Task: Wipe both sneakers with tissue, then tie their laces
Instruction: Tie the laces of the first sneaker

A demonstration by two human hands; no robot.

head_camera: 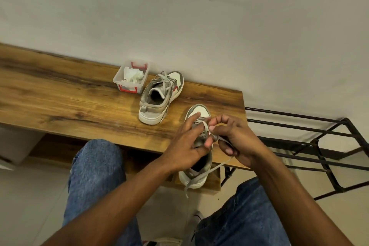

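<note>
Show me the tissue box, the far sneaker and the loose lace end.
Tissue box [122, 75]: head view, on its clear left wall.
Far sneaker [149, 117]: head view, on its white heel sole.
Loose lace end [201, 176]: head view, on the strand trailing over the near sneaker's heel.

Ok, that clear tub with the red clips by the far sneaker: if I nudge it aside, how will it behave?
The clear tub probably slides easily: thin plastic on the smooth wooden bench. It likely weighs little, holding only crumpled tissue. It sits low and wide, so tipping seems unlikely.
</note>
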